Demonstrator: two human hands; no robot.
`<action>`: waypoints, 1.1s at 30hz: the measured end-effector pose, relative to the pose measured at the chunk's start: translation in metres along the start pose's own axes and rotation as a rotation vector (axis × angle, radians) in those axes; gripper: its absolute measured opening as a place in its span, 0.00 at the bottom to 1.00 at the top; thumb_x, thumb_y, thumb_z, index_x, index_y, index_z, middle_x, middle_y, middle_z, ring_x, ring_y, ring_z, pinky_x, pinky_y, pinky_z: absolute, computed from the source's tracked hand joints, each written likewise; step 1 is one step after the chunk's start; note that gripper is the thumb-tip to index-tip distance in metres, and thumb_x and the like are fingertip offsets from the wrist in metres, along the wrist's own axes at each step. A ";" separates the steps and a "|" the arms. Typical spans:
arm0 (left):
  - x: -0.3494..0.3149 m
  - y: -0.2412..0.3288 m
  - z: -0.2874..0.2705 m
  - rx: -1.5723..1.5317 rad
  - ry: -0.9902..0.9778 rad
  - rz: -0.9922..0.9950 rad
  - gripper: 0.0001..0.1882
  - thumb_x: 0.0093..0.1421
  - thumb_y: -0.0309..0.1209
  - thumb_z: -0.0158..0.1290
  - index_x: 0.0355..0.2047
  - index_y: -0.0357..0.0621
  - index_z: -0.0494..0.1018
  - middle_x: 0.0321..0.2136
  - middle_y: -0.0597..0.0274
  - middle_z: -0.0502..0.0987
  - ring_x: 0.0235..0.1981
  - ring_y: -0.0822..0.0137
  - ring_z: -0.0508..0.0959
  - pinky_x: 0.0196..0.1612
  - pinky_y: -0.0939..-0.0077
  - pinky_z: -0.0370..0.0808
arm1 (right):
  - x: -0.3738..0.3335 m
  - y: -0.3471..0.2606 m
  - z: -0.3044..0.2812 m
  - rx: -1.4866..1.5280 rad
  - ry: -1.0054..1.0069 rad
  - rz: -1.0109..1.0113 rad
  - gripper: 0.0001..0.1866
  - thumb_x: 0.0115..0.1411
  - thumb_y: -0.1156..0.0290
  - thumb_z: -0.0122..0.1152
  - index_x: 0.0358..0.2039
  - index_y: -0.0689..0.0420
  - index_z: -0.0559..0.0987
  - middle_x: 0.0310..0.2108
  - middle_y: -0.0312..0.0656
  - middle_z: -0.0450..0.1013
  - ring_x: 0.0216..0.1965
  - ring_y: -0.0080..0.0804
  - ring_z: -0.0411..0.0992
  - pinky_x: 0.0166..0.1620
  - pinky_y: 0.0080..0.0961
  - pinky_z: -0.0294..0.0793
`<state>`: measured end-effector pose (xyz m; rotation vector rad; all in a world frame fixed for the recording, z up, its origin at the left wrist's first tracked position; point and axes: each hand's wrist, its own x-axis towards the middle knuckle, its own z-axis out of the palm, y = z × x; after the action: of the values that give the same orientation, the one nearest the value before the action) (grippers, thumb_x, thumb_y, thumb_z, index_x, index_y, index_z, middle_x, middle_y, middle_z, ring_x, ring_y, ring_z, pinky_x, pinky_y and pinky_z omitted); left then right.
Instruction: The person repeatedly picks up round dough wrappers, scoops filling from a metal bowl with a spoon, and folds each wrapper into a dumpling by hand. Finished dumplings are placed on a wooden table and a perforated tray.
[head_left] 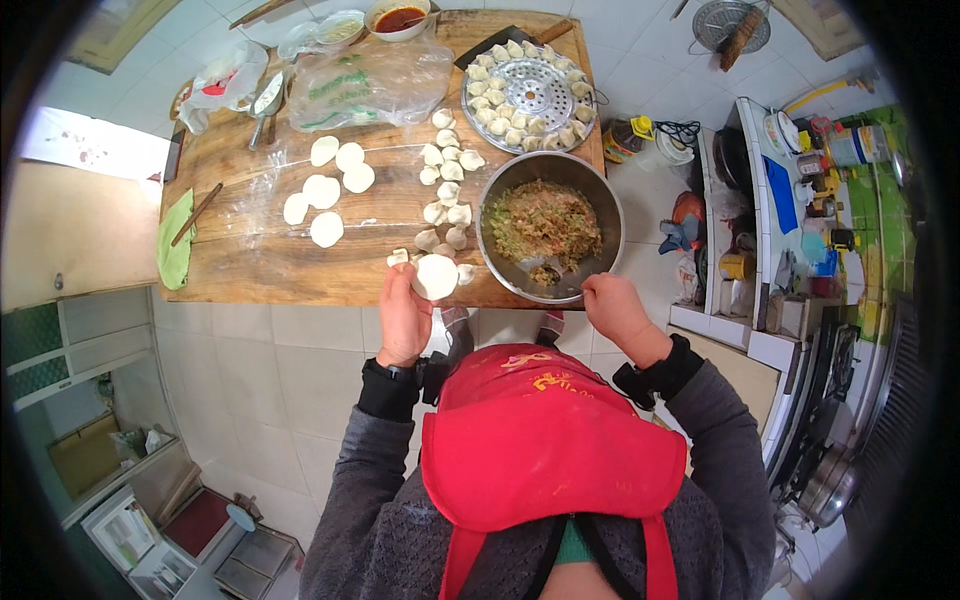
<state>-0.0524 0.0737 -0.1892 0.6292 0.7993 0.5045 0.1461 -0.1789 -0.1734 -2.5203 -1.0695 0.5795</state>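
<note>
My left hand is closed on the edge of a round white dumpling wrapper, held flat at the table's near edge. Inside the steel bowl lies a chopped meat and vegetable filling. At the bowl's near right rim is my right hand, fingers closed; what they grip is hidden. A small clump of filling sits in the bowl just left of that hand. Folded dumplings form a column left of the bowl. Several loose wrappers lie farther left.
Behind the bowl, a perforated round metal tray carries many dumplings, beside a dark cleaver. A plastic bag, a bowl of red sauce, a thin rolling pin and a green cloth share the wooden table.
</note>
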 end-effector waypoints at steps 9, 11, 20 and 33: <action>-0.008 -0.006 -0.019 0.016 -0.101 -0.143 0.09 0.66 0.22 0.50 0.46 0.40 0.70 0.46 0.56 0.78 0.47 0.62 0.80 0.50 0.67 0.79 | 0.006 -0.037 0.030 0.182 0.015 0.224 0.09 0.55 0.71 0.56 0.27 0.62 0.81 0.27 0.56 0.77 0.34 0.57 0.77 0.42 0.46 0.76; -0.006 -0.004 -0.019 0.052 -0.099 -0.160 0.08 0.66 0.22 0.50 0.45 0.40 0.69 0.46 0.56 0.79 0.46 0.63 0.80 0.50 0.68 0.79 | 0.012 -0.043 0.035 0.222 0.013 0.268 0.09 0.55 0.71 0.56 0.28 0.62 0.81 0.28 0.56 0.77 0.35 0.57 0.77 0.42 0.46 0.76; -0.004 0.013 -0.017 0.206 -0.103 -0.243 0.13 0.66 0.24 0.51 0.50 0.38 0.68 0.48 0.55 0.78 0.47 0.64 0.79 0.50 0.69 0.78 | 0.033 -0.060 0.069 0.475 0.109 0.442 0.09 0.56 0.72 0.57 0.31 0.65 0.81 0.23 0.49 0.79 0.28 0.37 0.80 0.34 0.33 0.78; -0.007 0.026 0.001 0.228 -0.166 -0.246 0.15 0.71 0.30 0.47 0.54 0.39 0.71 0.48 0.59 0.78 0.48 0.66 0.78 0.52 0.69 0.76 | 0.037 -0.069 0.054 1.481 0.002 0.615 0.07 0.64 0.73 0.56 0.38 0.63 0.78 0.24 0.35 0.73 0.17 0.15 0.62 0.19 0.16 0.59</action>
<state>-0.0606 0.0871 -0.1674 0.7601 0.7694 0.1346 0.1023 -0.0985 -0.1968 -1.3795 0.2685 0.9948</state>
